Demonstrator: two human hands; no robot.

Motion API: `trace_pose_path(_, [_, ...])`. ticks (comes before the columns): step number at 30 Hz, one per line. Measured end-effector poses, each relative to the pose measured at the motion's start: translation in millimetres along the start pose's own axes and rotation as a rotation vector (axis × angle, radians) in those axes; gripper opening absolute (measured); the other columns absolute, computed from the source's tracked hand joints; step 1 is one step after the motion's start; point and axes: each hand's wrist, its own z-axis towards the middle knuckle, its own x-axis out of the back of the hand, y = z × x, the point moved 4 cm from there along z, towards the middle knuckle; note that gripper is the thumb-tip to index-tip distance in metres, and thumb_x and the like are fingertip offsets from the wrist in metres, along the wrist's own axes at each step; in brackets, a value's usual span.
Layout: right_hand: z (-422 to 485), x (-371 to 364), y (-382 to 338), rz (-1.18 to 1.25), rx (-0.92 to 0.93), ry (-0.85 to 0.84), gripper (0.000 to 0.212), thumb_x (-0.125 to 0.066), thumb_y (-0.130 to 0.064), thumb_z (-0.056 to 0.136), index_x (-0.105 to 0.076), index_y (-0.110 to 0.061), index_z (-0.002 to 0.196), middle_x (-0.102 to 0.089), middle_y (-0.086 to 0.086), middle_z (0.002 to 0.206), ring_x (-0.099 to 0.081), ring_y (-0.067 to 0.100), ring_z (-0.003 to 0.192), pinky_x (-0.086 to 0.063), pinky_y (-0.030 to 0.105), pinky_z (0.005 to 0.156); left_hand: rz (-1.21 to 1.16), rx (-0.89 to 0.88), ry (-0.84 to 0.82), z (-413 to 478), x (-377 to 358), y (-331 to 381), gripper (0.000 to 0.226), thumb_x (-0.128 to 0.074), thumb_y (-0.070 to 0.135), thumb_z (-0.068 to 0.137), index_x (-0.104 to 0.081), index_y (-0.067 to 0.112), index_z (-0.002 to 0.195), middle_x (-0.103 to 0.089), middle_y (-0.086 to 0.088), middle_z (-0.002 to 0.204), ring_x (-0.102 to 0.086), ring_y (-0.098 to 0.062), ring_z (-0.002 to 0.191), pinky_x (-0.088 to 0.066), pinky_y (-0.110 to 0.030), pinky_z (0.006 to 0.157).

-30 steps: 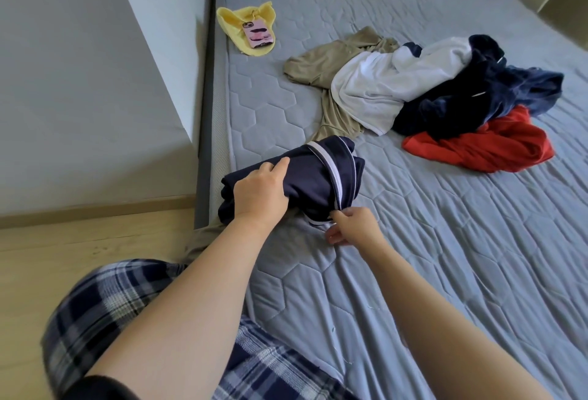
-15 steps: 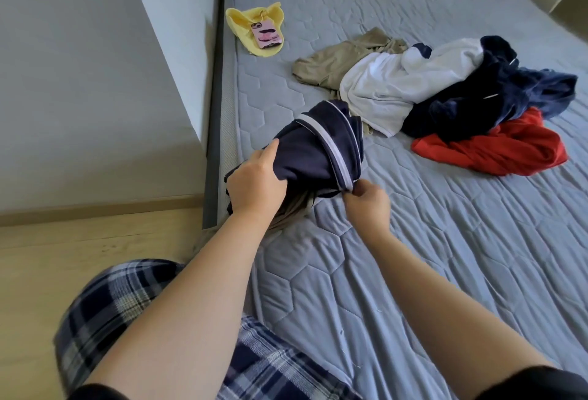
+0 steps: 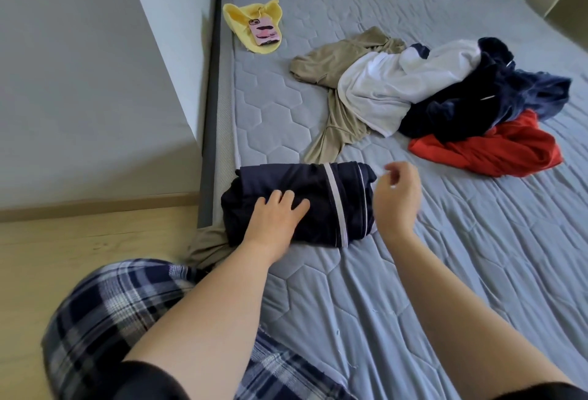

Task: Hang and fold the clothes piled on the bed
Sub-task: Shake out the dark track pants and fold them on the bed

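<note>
The bundle is now laid down, folded — pressed by the flat-fingered left hand, released by the loosely curled right hand.

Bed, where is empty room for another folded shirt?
Bare mattress lies right of the right hand, nearer than the red garment, and between the yellow cloth and the folded navy clothes. The piled clothes crowd the far right.

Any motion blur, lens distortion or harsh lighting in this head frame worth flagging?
Head view: right hand fingers smeared by motion; left hand and folded navy garment sharp. Head view: slight wide-angle bowing along the mattress edge. Head view: soft even light, no glare.
</note>
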Motion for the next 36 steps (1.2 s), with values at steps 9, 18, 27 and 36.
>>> trace_pose_path(9, [7,-63,-35,-0.554,0.267,-0.505,0.016,-0.053,-0.019,0.086,-0.051,-0.008,0.074,-0.047,0.002,0.068,-0.047,0.023,0.067,-0.026,0.029,0.049,-0.035,-0.013,0.009,-3,3,-3,0.069,-0.065,0.022,0.076,-0.031,0.022,0.136,-0.042,-0.007,0.122,-0.042,-0.027,0.105,-0.038,-0.036,0.078])
trace_pose_path(18, [21,-60,16,0.022,-0.609,-0.495,0.033,-0.051,-0.01,0.089,-0.036,-0.017,0.061,-0.039,0.0,0.062,-0.04,0.017,0.06,-0.036,0.027,0.052,-0.038,0.011,-0.005,-2,3,-1,0.069,-0.064,0.019,0.076,-0.03,0.023,0.135,-0.04,-0.006,0.118,-0.041,-0.025,0.104,-0.039,-0.034,0.077])
trace_pose_path(27, [42,-85,-19,-0.493,-0.111,-0.667,0.041,-0.061,-0.035,0.081,-0.036,-0.014,0.058,-0.04,-0.001,0.055,-0.041,0.018,0.054,-0.027,0.026,0.046,-0.064,-0.071,0.003,-3,8,-1,0.057,-0.06,0.019,0.073,-0.039,0.023,0.126,-0.043,-0.005,0.114,-0.041,-0.025,0.099,-0.03,-0.032,0.071])
trace_pose_path(36, [42,-93,21,-0.344,-0.32,-0.646,0.009,-0.055,-0.018,0.08,-0.049,-0.015,0.074,-0.046,0.0,0.08,-0.043,0.017,0.076,-0.043,0.028,0.064,-0.046,-0.172,-0.046,-3,3,11,0.054,-0.062,0.032,0.075,-0.039,0.021,0.123,-0.042,-0.003,0.109,-0.041,-0.023,0.094,-0.028,-0.031,0.062])
